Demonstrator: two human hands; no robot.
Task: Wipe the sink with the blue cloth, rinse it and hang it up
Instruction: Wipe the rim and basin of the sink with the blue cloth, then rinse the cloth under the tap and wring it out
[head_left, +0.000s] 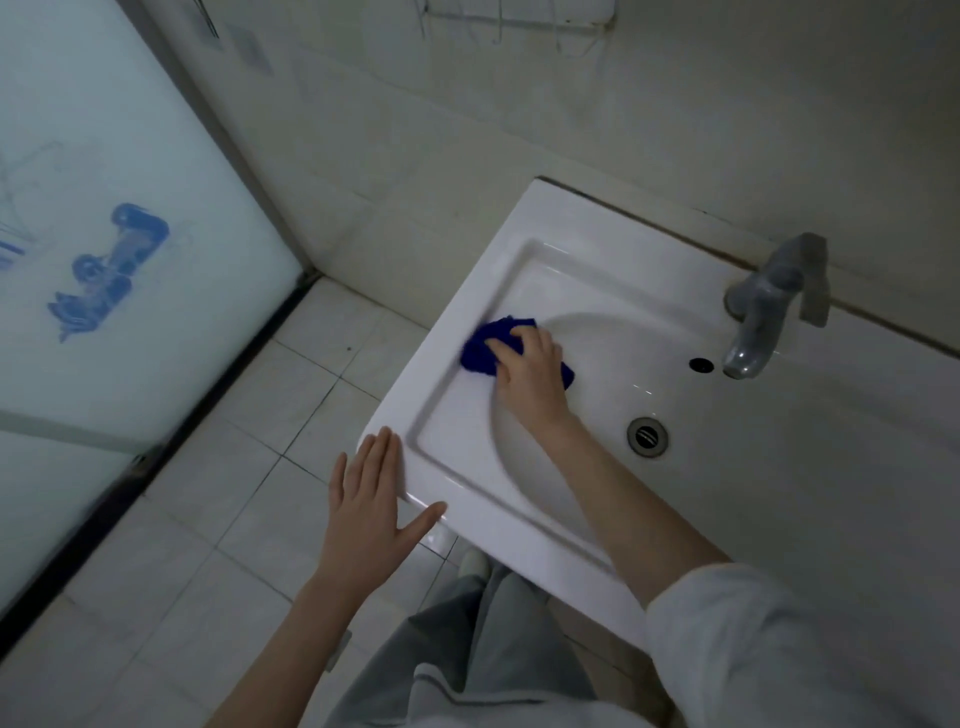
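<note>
My right hand (530, 371) clutches one blue cloth (480, 351) in the single sink (597, 343), left hand (366, 499) flat, released, on its rim.

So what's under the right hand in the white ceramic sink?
A bunched dark blue cloth, gripped by the right hand against the sink wall. The cloth's middle and the surface beneath are hidden.

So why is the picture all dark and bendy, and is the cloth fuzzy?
Head view: dim light greys everything; the wide lens tilts and slightly bends the sink rim; the blue cloth under the right hand is slightly motion-blurred; small glints sit on the faucet.
</note>
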